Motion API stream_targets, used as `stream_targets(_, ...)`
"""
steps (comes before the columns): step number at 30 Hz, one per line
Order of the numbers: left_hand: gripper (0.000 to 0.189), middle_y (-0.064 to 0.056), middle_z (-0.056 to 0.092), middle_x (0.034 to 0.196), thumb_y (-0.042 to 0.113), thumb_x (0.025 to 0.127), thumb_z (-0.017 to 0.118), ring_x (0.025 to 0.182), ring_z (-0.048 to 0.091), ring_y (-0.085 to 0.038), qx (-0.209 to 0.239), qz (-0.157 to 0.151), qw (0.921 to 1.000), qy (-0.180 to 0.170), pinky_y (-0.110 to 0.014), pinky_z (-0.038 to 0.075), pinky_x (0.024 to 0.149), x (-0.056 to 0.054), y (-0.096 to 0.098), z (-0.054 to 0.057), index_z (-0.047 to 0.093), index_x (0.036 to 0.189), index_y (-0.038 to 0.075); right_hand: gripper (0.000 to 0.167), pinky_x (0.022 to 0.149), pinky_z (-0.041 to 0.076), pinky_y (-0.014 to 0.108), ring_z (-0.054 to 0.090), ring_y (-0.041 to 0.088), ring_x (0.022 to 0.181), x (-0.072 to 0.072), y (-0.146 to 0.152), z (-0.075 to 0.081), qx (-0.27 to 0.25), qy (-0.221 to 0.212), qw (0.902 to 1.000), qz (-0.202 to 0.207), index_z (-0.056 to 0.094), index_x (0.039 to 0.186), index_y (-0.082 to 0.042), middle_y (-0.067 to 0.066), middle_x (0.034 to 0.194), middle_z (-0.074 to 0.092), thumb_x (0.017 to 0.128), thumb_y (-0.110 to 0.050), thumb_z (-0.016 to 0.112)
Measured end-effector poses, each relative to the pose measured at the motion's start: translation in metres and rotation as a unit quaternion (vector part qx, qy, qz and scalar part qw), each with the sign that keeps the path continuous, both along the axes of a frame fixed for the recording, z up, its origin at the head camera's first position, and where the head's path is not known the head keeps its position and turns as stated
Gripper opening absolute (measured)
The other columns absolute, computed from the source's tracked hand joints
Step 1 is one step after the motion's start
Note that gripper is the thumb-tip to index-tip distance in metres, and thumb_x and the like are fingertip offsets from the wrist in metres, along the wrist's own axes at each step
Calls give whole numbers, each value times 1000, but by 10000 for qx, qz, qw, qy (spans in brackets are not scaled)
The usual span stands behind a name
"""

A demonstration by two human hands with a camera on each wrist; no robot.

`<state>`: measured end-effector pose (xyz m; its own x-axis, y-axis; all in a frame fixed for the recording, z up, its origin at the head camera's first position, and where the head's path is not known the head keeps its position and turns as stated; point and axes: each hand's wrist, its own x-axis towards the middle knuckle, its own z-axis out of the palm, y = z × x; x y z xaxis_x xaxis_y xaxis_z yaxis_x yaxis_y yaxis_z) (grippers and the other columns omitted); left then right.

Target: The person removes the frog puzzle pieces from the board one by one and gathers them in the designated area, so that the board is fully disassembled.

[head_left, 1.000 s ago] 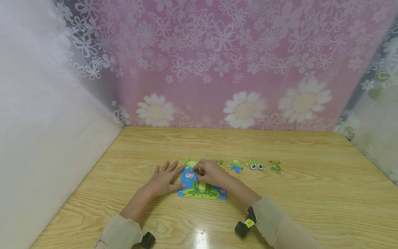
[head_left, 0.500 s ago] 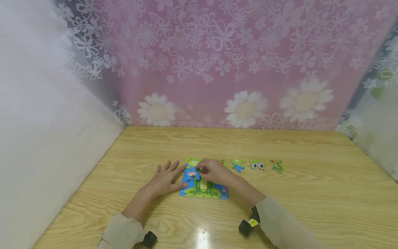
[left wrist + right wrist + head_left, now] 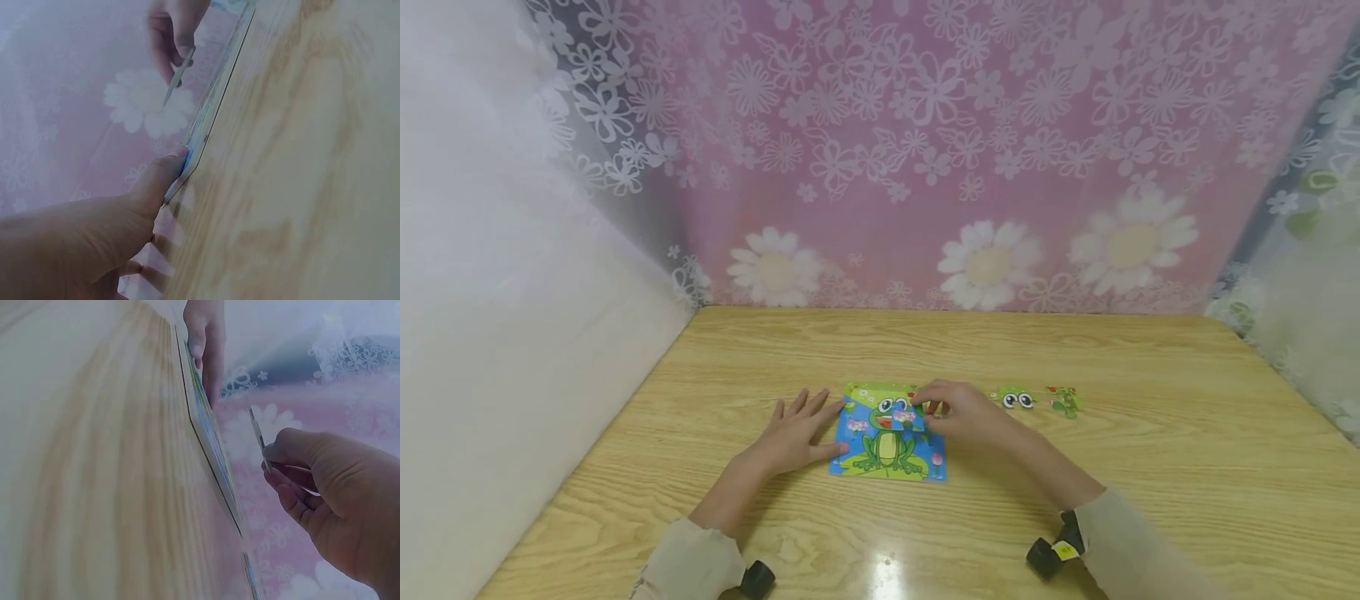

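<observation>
A frog jigsaw puzzle (image 3: pixel 887 454) lies flat on the table in its shallow board. My left hand (image 3: pixel 793 435) rests spread at the board's left edge, its thumb on the rim. Over the puzzle's right half, my right hand (image 3: pixel 973 412) pinches a small blue puzzle piece (image 3: pixel 906 417) with a pink flower between thumb and fingertips. Both wrist views show this thin piece (image 3: pixel 257 434) tilted and raised clear of the board. It hides part of the frog's face in the head view.
Right of the board, a loose piece with two eyes (image 3: pixel 1018 400) and a green-brown piece (image 3: pixel 1066 402) lie on the wooden table (image 3: pixel 1150 467). My right hand covers the spot beside them. A floral curtain (image 3: pixel 880 167) hangs behind the table's far edge.
My right hand has lifted the flower piece off the puzzle's left part and carried it right. The frog's eyes and the flower beneath now show. My left hand stays put.
</observation>
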<state>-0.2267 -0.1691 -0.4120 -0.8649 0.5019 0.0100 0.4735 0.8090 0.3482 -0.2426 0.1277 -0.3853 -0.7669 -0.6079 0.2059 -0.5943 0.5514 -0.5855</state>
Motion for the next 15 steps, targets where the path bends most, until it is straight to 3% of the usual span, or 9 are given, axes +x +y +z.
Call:
stream_targets(7, 74, -17, 18, 149, 54, 87, 53, 134, 5, -41, 69, 6, 10000, 19, -64, 1, 99, 1, -1, 0, 30, 146, 16, 25, 65, 48, 24, 58, 11, 80, 2, 32, -4, -107, 695, 9973, 222, 65, 107, -2, 5, 106, 61, 82, 0, 67)
stream_targets(15, 73, -18, 19, 148, 53, 87, 54, 134, 6, -42, 103, -49, 9999, 50, -65, 1, 99, 1, 0, 2, 30, 145, 15, 26, 65, 48, 25, 56, 10, 79, 7, 66, -8, -112, 621, 9980, -1, 65, 106, -2, 4, 103, 62, 81, 3, 66)
